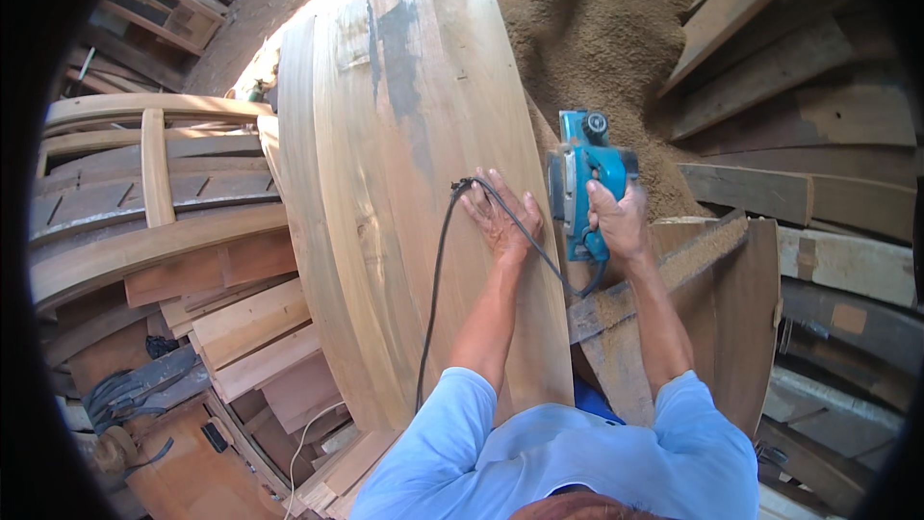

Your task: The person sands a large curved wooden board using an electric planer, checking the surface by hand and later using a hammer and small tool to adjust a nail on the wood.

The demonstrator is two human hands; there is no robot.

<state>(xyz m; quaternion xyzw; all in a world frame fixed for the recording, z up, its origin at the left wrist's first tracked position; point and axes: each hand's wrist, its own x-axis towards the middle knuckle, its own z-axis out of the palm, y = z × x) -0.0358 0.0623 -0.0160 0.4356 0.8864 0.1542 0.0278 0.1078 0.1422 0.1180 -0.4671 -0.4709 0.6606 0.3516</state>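
My right hand (pixel 624 221) is wrapped round the handle of a teal electric planer (pixel 585 183). The planer is turned on its side just beyond the right edge of a wide wooden panel (pixel 385 202); whether it touches that edge I cannot tell. On the panel my left hand (pixel 504 221) lies flat with fingers spread. The planer's black cord (pixel 435 299) loops up across this hand, kinks by the fingertips, then runs down over the boards toward me. A dark grey stain (pixel 397 58) marks the panel's far part.
Sawdust (pixel 597 48) is heaped beyond the panel to the right. Under my right forearm is a dusty plank (pixel 664 274) across another wooden panel (pixel 746 299). Stacked boards (pixel 255 337) and a wooden frame (pixel 154 169) stand at the left. More planks (pixel 799 116) lean at the right.
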